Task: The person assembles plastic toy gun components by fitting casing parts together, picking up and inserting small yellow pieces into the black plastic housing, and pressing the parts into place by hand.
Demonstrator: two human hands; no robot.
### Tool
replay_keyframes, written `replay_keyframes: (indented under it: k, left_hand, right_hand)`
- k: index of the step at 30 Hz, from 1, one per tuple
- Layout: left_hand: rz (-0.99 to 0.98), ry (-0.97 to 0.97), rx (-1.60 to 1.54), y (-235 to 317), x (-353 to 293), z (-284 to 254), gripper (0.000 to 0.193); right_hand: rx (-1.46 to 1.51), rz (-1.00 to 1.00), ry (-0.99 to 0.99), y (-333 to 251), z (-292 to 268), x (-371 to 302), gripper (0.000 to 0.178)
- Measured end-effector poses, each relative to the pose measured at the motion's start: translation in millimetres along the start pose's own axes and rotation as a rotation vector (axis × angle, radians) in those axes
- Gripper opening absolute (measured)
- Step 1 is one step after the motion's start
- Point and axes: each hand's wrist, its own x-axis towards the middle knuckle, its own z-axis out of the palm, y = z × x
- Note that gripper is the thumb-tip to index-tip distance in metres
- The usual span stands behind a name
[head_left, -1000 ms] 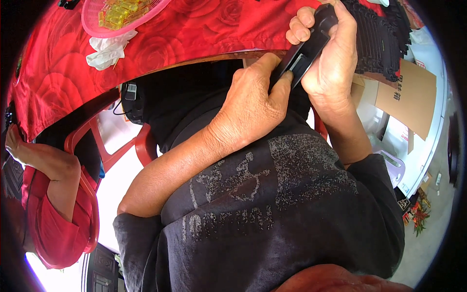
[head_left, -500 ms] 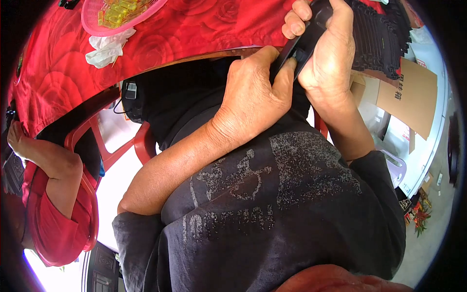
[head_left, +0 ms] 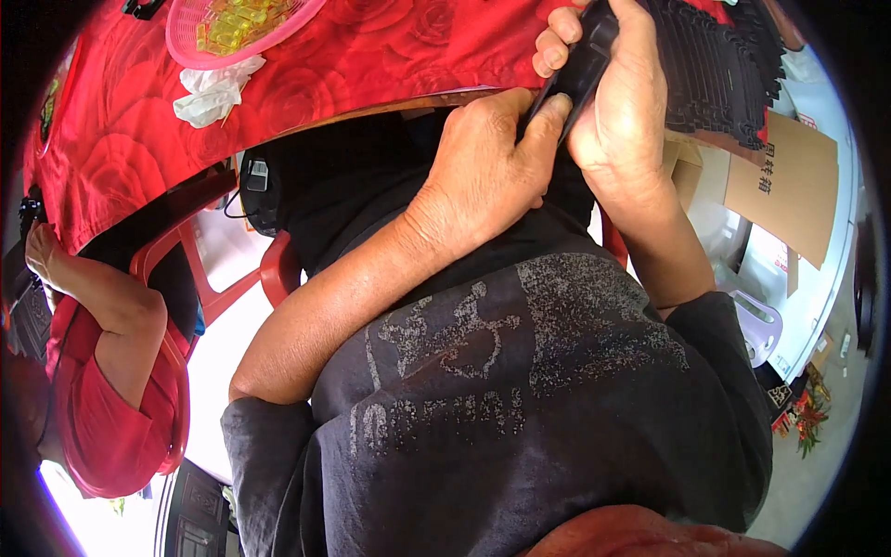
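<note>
A long, narrow black plastic piece [head_left: 587, 60] is held between my two hands at the table's near edge, tilted with its upper end leaning right. My right hand [head_left: 620, 111] wraps round it, palm along one side and fingertips curled over the far side. My left hand [head_left: 484, 165] pinches its lower end, the thumb pressed on the face. The left fingers are partly hidden behind the piece. Just right of my right hand, a row of similar black pieces [head_left: 710, 79] lies stacked on the table.
A red rose-patterned cloth [head_left: 371, 56] covers the table. On it stand a pink basket [head_left: 186, 58] of small yellow transparent parts and a crumpled white tissue [head_left: 212, 97]. Another person in red [head_left: 102, 418] sits at left. Cardboard [head_left: 784, 190] and a pale purple stool [head_left: 759, 330] are at right.
The black piece has turned slightly in my hands, so the gap seen along it earlier no longer shows. My left thumb now lies on its face. My right hand has shifted a little left.
</note>
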Motion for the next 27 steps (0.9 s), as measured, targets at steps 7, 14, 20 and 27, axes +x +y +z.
replay_keyframes:
  k: [7,14,20,27]
  left_hand:
    - [0.273,0.031,0.244,-8.9,-16.9,-13.8,0.059]
    - [0.319,0.042,0.342,-13.9,-18.9,-9.6,0.088]
    - [0.257,0.015,0.347,-17.1,-13.9,-10.9,0.080]
    - [0.282,-0.078,0.093,-24.1,-11.4,-13.5,0.050]
  right_hand:
    - [0.111,-0.064,0.018,-11.4,-22.6,20.6,0.027]
    - [0.147,-0.052,-0.009,-10.4,-24.2,23.9,0.027]
    - [0.166,-0.091,-0.035,-12.6,-23.5,22.7,0.028]
    - [0.133,-0.119,-0.041,-20.0,-19.2,19.6,0.031]
